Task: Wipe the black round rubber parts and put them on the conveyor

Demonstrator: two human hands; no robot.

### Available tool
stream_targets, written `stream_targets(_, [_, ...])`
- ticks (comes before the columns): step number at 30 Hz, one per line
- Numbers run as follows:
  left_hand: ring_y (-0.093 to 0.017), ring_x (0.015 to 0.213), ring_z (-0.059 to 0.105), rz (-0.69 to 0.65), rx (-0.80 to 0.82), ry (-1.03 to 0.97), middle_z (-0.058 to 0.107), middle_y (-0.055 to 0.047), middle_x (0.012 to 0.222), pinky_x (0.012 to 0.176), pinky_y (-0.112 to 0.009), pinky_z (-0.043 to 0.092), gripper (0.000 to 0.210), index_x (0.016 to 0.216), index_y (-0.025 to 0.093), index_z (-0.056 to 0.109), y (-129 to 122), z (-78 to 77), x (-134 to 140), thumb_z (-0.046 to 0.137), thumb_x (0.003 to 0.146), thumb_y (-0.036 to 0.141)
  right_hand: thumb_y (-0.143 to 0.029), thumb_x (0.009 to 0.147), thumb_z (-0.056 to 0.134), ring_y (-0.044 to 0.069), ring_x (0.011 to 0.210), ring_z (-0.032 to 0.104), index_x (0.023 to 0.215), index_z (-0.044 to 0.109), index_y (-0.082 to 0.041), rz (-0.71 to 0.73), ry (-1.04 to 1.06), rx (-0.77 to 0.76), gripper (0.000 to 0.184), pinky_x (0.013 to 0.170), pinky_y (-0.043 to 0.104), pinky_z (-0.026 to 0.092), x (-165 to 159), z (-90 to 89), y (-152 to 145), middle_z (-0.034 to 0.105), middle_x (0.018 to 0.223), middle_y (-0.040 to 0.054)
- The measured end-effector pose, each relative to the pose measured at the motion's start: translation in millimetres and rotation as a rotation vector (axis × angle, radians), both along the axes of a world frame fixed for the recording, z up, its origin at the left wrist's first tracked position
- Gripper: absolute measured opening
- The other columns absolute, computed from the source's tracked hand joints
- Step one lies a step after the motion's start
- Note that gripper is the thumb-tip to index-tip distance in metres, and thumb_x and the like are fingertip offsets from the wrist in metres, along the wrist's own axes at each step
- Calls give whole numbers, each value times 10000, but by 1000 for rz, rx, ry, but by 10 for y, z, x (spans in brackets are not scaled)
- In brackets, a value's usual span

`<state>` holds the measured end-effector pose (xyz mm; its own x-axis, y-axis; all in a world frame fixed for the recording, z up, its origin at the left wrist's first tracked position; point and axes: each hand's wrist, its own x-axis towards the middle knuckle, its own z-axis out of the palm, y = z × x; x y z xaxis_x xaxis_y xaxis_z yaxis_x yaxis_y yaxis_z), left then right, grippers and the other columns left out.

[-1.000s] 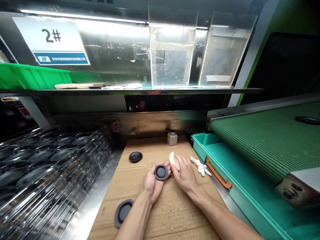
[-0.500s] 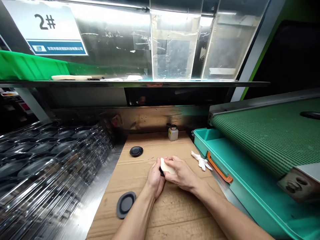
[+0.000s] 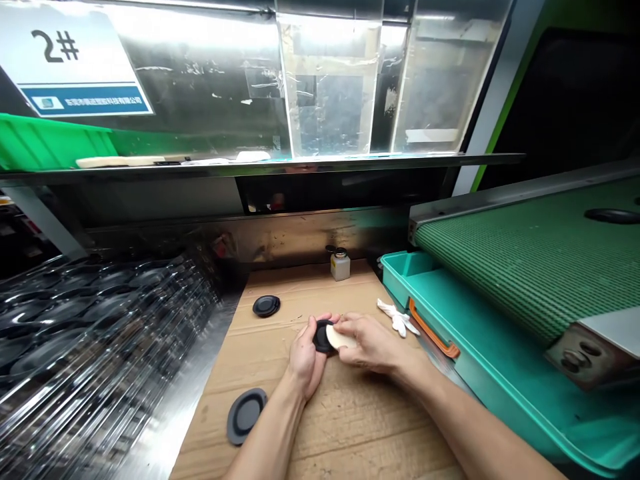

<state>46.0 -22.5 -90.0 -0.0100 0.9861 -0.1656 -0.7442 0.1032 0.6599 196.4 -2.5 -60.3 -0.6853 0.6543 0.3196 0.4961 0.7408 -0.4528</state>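
My left hand (image 3: 305, 357) is closed around a small round black plastic part (image 3: 323, 337), its dished face turned up. In my right hand (image 3: 367, 343) is a cream-white, flat pad (image 3: 342, 338), gripped between thumb and fingers. The pad's edge lies against the right side of the black part and hides some of it. Both hands are above a cardboard sheet (image 3: 280, 373). On the cardboard, a round black part (image 3: 267, 306) lies farther back to the left, and a larger dark grey part (image 3: 247, 416) rests beside my left forearm.
Stacked clear trays with dark round parts (image 3: 115, 307) fill the left. A small bottle (image 3: 341, 265) stands at the cardboard's back edge, with white gloves (image 3: 399, 318) at right. Beyond are a teal bin (image 3: 480, 380) and a green conveyor belt (image 3: 540, 253) carrying a black part (image 3: 613, 216).
The white pad has shifted right across the black part, so more of its dished face shows. My right hand has opened a little distance from the left. The whole view has turned slightly.
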Motion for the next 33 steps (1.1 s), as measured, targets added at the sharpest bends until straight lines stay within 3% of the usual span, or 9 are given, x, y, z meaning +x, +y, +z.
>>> stream_targets(2, [-264, 1065, 632, -6, -7, -4, 689, -168, 1081, 991, -413, 466, 250, 987, 92, 664, 7, -2, -9, 524, 913, 286, -185, 735, 608, 187, 916, 535, 856, 593, -181, 2, 29, 57, 122, 822, 263, 402, -3, -23, 8, 605, 983, 48])
stream_targets(6, [-271, 1067, 630, -59, -27, -18, 691, -163, 1074, 989, -419, 465, 243, 978, 99, 672, 10, 3, -15, 539, 902, 288, -197, 734, 621, 166, 824, 531, 788, 574, -184, 91, -53, 53, 72, 777, 256, 402, 1, -23, 10, 597, 870, 20])
stream_targets(10, [-262, 1071, 627, -31, -33, -14, 697, -155, 1054, 992, -403, 463, 223, 960, 95, 671, 23, 8, -13, 529, 906, 258, -183, 735, 616, 202, 929, 517, 908, 602, -183, -17, -34, 95, 174, 840, 289, 398, -17, 18, -11, 604, 977, 50])
stream_targets(14, [-262, 1070, 628, -60, -93, -60, 680, -172, 1104, 990, -402, 467, 273, 974, 85, 664, 42, 7, -43, 480, 928, 282, -201, 724, 648, 202, 929, 531, 937, 629, -196, 79, -18, 46, 214, 853, 286, 418, -70, -23, -44, 592, 981, 42])
stream_targets(19, [-272, 1082, 622, -114, -51, -61, 680, -168, 1110, 981, -430, 475, 333, 1056, 85, 648, 43, 15, -59, 422, 953, 307, -260, 828, 643, 191, 927, 555, 1270, 562, -245, -222, 136, -44, 450, 827, 285, 431, -37, -52, -62, 575, 1059, 57])
stream_targets(24, [-269, 1069, 628, -54, -91, -16, 668, -182, 1134, 978, -416, 482, 302, 1031, 82, 648, 28, 16, -38, 469, 937, 305, -284, 933, 529, 160, 842, 593, 1104, 654, -253, -59, 127, -95, 214, 788, 246, 427, -157, 5, -118, 656, 914, 11])
stream_targets(29, [-255, 1053, 638, 15, -34, -36, 669, -182, 1128, 970, -411, 490, 268, 1015, 78, 647, 39, -22, -26, 467, 939, 263, -221, 936, 459, 183, 868, 618, 1034, 669, -219, -320, 58, 35, 232, 762, 254, 427, -192, -27, -95, 683, 951, 54])
stream_targets(31, [-254, 1048, 641, 46, -44, -14, 665, -186, 1137, 962, -417, 496, 275, 1033, 78, 643, 43, -38, -22, 463, 942, 263, -225, 928, 464, 179, 817, 627, 967, 689, -221, -298, 22, 8, 228, 732, 247, 429, -137, -26, -81, 693, 876, 39])
stream_targets(33, [-254, 1046, 642, 47, -54, 0, 663, -189, 1141, 958, -419, 499, 278, 1037, 77, 644, 41, -44, -15, 467, 941, 269, -235, 923, 477, 163, 796, 631, 939, 700, -231, -189, 35, -37, 224, 724, 228, 432, -98, -9, -65, 698, 852, 16])
